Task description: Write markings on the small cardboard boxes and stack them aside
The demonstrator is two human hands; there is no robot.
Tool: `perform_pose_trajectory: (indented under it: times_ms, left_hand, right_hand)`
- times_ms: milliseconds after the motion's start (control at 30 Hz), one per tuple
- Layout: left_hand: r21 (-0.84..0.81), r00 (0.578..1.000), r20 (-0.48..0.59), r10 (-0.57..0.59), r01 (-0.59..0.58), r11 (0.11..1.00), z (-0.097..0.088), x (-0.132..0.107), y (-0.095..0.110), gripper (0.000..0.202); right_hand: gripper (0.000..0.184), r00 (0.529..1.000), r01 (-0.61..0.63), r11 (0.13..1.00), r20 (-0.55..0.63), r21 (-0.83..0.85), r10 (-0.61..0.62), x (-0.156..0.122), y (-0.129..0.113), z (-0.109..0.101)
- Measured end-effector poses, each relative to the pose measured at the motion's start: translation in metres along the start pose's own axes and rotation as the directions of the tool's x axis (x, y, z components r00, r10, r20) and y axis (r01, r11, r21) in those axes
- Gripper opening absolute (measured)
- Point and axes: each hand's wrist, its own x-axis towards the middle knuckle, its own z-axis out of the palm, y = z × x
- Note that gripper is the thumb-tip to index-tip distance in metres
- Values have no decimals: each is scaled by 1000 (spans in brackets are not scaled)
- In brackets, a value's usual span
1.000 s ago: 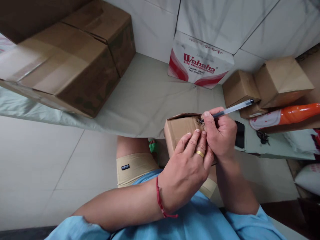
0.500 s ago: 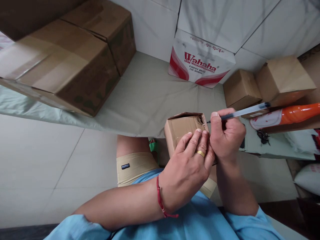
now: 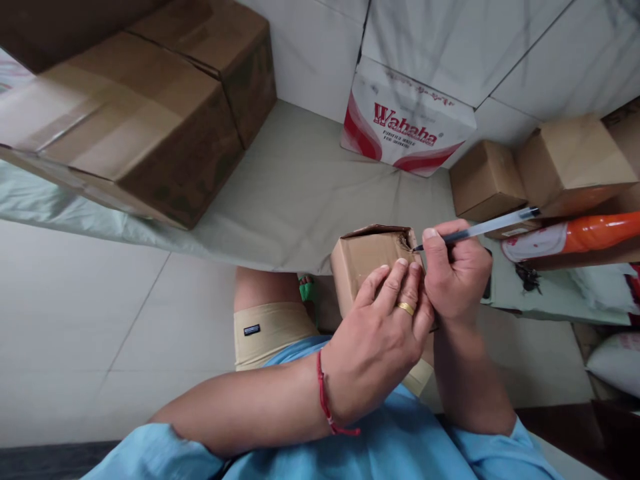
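A small brown cardboard box (image 3: 365, 257) rests over my lap, its far right corner torn. My left hand (image 3: 380, 337), with a gold ring and a red wrist cord, is closed round the box's near side. My right hand (image 3: 457, 273) is closed on a clear pen (image 3: 493, 225) with a dark tip. The pen's tip touches the torn corner of the box. Both forearms come from light blue sleeves.
A pale sheet (image 3: 300, 193) covers a low surface ahead. On it stand large brown cartons (image 3: 135, 113) at left, a white and red Wahaha carton (image 3: 407, 123), two small brown boxes (image 3: 535, 170), an orange and white bottle (image 3: 570, 237) and a black phone (image 3: 487, 283). White floor tiles (image 3: 90, 320) lie at left.
My right hand drew the pen back to the right from the box's torn corner, then returned its tip to that corner. The left hand kept its hold on the box.
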Motion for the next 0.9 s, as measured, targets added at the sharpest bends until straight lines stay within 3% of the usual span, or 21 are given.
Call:
perform_pose_trajectory:
  times_ms: [100,267,433,633,900]
  left_hand:
    - [-1,1000,4,-2,2,1000,0,0,0,42]
    - [-5,1000,-3,-5,5,1000,0,1,0,41]
    - [-4,1000,-1,-3,3,1000,0,0,0,42]
    - [6,1000,16,6,-6,1000,-1,1,-1,42]
    - [3,1000,-2,-4,4,1000,0,1,0,43]
  right_hand:
    - [27,1000,-7,1000,29,13,6,0,0,0]
    - [25,998,33,997,-41,-76,-36,0,-1,0]
    - [27,1000,12,999,0,-38,-12,-1,-1,0]
    - [28,995,11,999,-100,-30,-14,-1,0,1]
    - [26,996,30,999,-85,-23,-32,-2,4,3]
